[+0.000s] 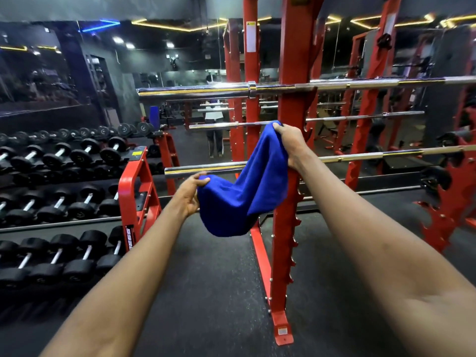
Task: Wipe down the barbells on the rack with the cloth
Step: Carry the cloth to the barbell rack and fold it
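A black rubber floor [211,292] runs under everything, and a mirror wall [180,60] behind repeats the room, so bars seen in the glass are left out of the count. One tall red steel rack [293,60] stands in the middle, its near upright lined with hooks down its right edge. At the left, one red-framed dumbbell stand [134,181] carries three tiers of black dumbbells [85,204] with bright handles; they run past the picture's edge, so their number cannot be told. Three chrome barbells lie level across the red rack: the top barbell [206,91], the thinner middle barbell [221,125] and the lowest barbell [195,170], whose left end juts out beyond the upright. One blue cloth [239,199] hangs slack between the two hands, in front of the upright and across the lowest barbell's line; whether it touches that bar cannot be told. Its upper end reaches the height of the middle barbell, and its belly sags below the lowest one. The right hand [291,145] is the higher, fingers curled tight round the cloth's top end, just in front of the upright. The left hand [192,194] is lower, just beneath the lowest barbell's free end, pinching the cloth's other end between thumb and curled fingers.
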A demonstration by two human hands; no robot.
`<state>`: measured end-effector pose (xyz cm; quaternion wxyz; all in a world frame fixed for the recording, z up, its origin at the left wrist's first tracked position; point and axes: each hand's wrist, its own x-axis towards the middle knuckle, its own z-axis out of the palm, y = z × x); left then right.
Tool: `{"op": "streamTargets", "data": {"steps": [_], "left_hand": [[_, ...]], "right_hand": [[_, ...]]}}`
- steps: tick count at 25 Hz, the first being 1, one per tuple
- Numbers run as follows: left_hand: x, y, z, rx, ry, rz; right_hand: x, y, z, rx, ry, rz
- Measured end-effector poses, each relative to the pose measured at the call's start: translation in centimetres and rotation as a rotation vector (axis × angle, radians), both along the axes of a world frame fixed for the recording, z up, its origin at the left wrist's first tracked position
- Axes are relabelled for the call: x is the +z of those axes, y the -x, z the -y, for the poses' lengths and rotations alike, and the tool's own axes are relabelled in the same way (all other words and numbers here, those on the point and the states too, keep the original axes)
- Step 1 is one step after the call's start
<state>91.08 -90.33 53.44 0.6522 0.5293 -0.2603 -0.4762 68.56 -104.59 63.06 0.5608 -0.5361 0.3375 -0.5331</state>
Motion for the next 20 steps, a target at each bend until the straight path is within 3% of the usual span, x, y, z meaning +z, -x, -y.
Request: {"op": "streamTargets", "data": {"steps": [6, 9, 14, 16, 20], "left_hand": [[2.6, -5.4, 0.1, 0.131, 0.216, 0.306], [3.9, -7.6, -0.1, 0.116, 0.265, 0.255], [5.2, -8.1, -1.8, -0.046, 0.223, 0.305], [4.8, -8.9, -2.1, -0.022, 0.186, 0.43], [3.6, -11.9, -2.5, 0.117, 0.103, 0.859]], "right_hand": [[-2.9, 3.2, 2.7, -0.187, -0.002, -0.1], [-3.5, 4.2, 3.5, -0.264, -0.036, -0.171], [-3.6, 4.9, 4.6, -0.087, -0.288, -0.107], [-2.7, 5.1, 2.4, -0.007, -0.28, -0.048], [-2.7, 5.2, 0.6, 0.09, -0.216, 0.086]]}}
